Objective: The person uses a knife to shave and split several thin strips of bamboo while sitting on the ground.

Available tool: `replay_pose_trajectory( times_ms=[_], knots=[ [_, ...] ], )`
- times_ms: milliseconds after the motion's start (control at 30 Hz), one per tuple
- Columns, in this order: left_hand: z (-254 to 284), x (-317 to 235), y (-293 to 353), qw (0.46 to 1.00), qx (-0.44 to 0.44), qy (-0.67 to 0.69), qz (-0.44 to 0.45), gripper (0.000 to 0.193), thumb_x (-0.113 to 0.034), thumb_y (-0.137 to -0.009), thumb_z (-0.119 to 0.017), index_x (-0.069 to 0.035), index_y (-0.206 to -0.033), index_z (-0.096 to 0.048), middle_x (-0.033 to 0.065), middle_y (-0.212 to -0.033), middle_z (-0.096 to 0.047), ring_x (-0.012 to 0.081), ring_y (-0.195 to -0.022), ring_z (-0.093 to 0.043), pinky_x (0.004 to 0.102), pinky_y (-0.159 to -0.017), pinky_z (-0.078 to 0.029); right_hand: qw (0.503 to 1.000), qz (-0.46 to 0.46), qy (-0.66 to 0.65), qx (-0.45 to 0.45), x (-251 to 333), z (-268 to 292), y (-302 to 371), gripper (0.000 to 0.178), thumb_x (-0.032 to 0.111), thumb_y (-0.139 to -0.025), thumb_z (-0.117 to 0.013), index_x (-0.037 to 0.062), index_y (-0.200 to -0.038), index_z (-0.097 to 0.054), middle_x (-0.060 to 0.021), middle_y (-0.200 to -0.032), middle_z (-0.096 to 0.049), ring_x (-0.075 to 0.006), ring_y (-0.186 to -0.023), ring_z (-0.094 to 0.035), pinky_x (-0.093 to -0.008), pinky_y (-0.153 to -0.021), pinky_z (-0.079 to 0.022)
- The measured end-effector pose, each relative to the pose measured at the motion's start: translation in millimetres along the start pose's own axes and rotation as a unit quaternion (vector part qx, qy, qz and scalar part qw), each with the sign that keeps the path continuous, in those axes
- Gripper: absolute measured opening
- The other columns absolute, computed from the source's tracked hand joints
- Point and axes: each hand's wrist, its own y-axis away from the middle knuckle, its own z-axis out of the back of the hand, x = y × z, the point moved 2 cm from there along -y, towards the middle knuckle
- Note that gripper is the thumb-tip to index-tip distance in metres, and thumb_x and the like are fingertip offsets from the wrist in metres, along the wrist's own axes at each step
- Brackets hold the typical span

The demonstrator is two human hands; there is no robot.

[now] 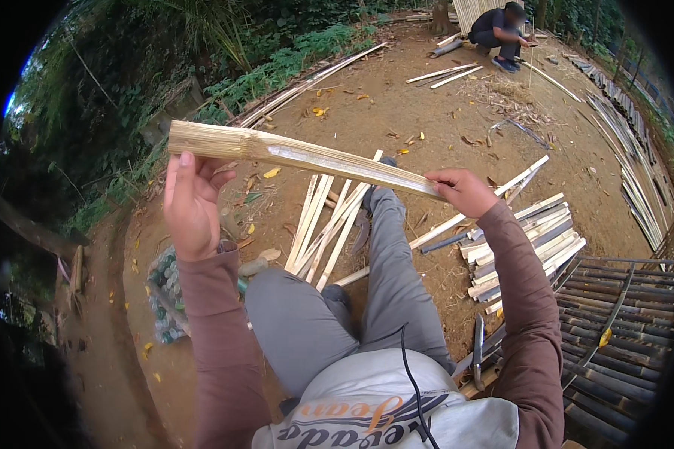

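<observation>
- At left, a netted bundle of clear and greenish bottles [166, 292] lies on the bare earth [131, 329], apart from the wood, apparently to keep it clear of the work.
- Just above it, the worker's left hand [195, 209] turns its palm inward, fingers lightly pinching the broad end of a split bamboo piece [307, 159], seemingly to prop that end rather than squeeze it.
- The piece itself spans the gap between both hands, raised above the knees and tilted slightly down to the right, its pale hollow side showing, perhaps for a clear look along it.
- Below it, loose pale strips [329, 228] lie crossed beside the worker's feet, probably dropped there within reach.
- The right hand [468, 193] has its fingers closed around the narrow end, likely steadying it.
- Near the right hip, a long blade [478, 348] stands close to hand.
- Beyond the right forearm, more strips [532, 247] are stacked roughly parallel, presumably for order, next to a slatted bamboo rack [629, 314].
</observation>
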Motion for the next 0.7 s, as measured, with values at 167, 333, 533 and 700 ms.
replay_pose_trajectory(
  times_ms=[167,333,533,700],
  knots=[
    [-3,15,23,0.999,0.008,-0.024,0.025,0.049,-0.018,-0.110,-0.053,-0.003,-0.155,-0.039,0.0207,-0.133,-0.066,0.0161,-0.089,-0.070,0.0278,-0.070,-0.058,0.991,-0.081,-0.005,0.107,-34,-26,15,0.034,0.010,-0.103,-0.062,0.0032,-0.136,-0.069,-0.0125,-0.120,-0.077,-0.0191,-0.108,-0.070,-0.0324,-0.097,-0.053],
    [-18,24,25,0.995,0.080,-0.022,0.046,0.041,-0.010,-0.105,-0.062,-0.006,-0.143,-0.046,0.0224,-0.132,-0.066,0.0175,-0.089,-0.070,0.0284,-0.072,-0.061,0.970,-0.123,-0.088,0.193,-86,-39,21,0.040,0.012,-0.102,-0.059,0.0117,-0.141,-0.069,-0.0110,-0.131,-0.074,-0.0201,-0.120,-0.067,-0.0330,-0.106,-0.049],
    [-94,61,44,0.976,0.173,-0.122,0.047,0.045,-0.009,-0.099,-0.074,-0.004,-0.135,-0.049,0.0204,-0.130,-0.069,0.0202,-0.107,-0.070,0.0297,-0.087,-0.058,0.981,-0.173,-0.087,-0.002,-160,-41,59,0.041,0.010,-0.103,-0.058,0.0054,-0.143,-0.065,-0.0113,-0.128,-0.073,-0.0207,-0.118,-0.066,-0.0330,-0.106,-0.049],
    [-142,83,65,0.933,0.169,-0.313,-0.057,0.028,-0.002,-0.100,-0.071,-0.003,-0.125,-0.057,0.0168,-0.119,-0.072,0.0173,-0.111,-0.068,0.0302,-0.095,-0.055,0.902,-0.267,-0.197,-0.277,-217,-38,178,0.037,0.013,-0.104,-0.059,0.0055,-0.140,-0.065,-0.0129,-0.122,-0.074,-0.0220,-0.117,-0.067,-0.0351,-0.102,-0.052]
  ],
)
